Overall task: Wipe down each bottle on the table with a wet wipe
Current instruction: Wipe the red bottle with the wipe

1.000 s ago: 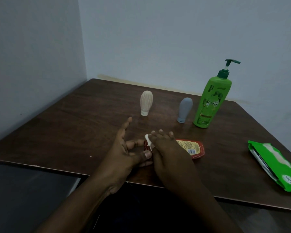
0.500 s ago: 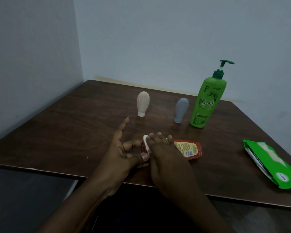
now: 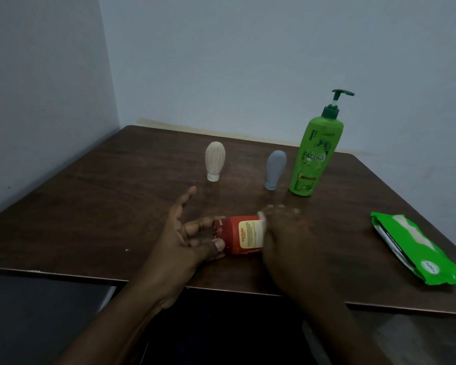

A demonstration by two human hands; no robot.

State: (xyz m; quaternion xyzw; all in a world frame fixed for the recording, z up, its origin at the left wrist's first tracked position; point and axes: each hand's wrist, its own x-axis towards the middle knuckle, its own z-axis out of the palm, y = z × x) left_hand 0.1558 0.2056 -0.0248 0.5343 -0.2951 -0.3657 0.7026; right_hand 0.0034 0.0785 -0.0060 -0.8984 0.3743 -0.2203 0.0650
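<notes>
Wipe (image 3: 261, 219) slid right along red bottle (image 3: 237, 235); three bottles (image 3: 215, 162) (image 3: 275, 169) (image 3: 315, 156) upright; one pack (image 3: 416, 248).

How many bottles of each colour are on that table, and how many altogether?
Green bottle: 1
Grey bottle: 1
Cream bottle: 1
Red bottle: 1
Total: 4

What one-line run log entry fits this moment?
red bottle lying on table; left hand holds it; right hand holds wipe against it
</notes>
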